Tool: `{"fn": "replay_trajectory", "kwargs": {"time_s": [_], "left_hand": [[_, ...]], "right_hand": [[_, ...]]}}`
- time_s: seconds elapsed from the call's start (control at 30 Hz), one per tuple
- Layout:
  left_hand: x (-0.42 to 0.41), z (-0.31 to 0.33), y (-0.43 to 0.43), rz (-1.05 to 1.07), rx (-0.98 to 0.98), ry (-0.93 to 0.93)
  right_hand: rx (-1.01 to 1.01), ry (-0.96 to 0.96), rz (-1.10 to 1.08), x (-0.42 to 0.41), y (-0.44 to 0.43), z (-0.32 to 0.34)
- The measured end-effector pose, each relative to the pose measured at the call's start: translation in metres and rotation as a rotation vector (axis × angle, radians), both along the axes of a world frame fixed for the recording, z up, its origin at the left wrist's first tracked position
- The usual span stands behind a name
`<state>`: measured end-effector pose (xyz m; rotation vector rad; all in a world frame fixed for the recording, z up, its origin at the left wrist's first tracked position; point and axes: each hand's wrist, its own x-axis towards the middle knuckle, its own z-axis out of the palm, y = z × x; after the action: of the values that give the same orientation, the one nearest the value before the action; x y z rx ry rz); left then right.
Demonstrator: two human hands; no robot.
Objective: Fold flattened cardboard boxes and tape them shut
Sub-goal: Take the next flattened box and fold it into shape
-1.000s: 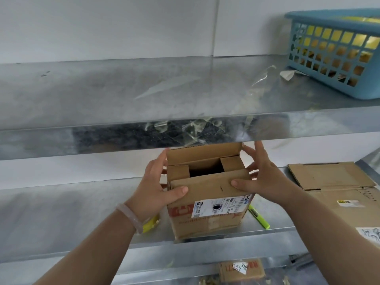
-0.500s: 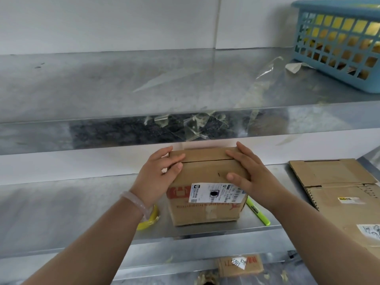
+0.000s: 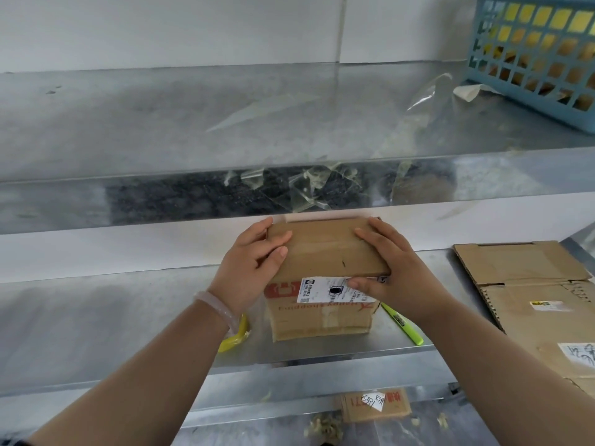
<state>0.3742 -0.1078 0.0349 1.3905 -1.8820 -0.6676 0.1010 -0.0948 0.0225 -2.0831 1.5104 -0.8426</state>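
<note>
A small brown cardboard box [image 3: 322, 313] with a white label and red print stands on the middle metal shelf [image 3: 96, 317]. Its top flaps lie folded flat. My left hand [image 3: 251, 268] presses on the left end of the top, fingers spread over the flap. My right hand [image 3: 389, 268] covers the right end, with the thumb down on the front label. A yellow tape roll [image 3: 235, 336] lies partly hidden behind my left wrist. Flattened cardboard boxes [image 3: 528, 291] are stacked at the right of the shelf.
A green highlighter pen [image 3: 405, 326] lies just right of the box. The upper shelf [image 3: 225, 123] holds a blue plastic basket [image 3: 534, 56] and stuck strips of clear tape [image 3: 302, 194] along its front edge. Another small labelled box [image 3: 376, 407] sits below.
The top flaps stood open a second ago; both hands folded them down and now press them flat. The view has moved closer.
</note>
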Motion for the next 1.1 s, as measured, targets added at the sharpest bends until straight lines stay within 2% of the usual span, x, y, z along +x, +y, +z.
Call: {"fn": "replay_trajectory", "kwargs": {"time_s": [0.63, 0.9, 1.1], "left_hand": [[0.011, -0.007, 0.017, -0.041, 0.041, 0.157], [0.019, -0.007, 0.019, 0.050, 0.019, 0.130], [-0.002, -0.009, 0.013, 0.017, 0.015, 0.133]], "right_hand": [[-0.107, 0.061, -0.035, 0.009, 0.018, -0.006], [-0.077, 0.071, 0.000, 0.020, 0.006, 0.002], [-0.062, 0.092, -0.046, 0.000, 0.009, 0.003]]}}
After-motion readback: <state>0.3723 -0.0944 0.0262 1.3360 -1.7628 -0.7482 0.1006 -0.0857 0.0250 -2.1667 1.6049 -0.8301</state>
